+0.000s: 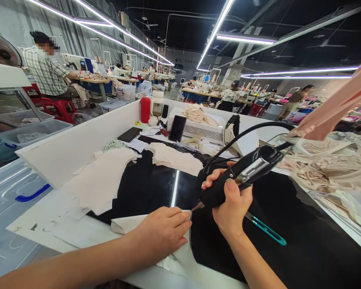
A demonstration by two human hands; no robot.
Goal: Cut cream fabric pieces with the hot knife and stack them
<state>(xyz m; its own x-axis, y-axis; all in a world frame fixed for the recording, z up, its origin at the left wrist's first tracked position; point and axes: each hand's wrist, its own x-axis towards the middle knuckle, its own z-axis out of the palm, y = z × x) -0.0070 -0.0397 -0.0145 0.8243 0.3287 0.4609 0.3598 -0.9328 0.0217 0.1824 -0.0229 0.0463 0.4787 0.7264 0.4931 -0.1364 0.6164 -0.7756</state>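
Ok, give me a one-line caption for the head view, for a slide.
Right hand holds a black corded tool to pale fabric held down by the left hand.

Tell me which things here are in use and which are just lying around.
In use: right hand gripping the black corded tool; left hand pressing the pale cloth piece.
Lying about: red flask, phone, teal tool, lace pile.
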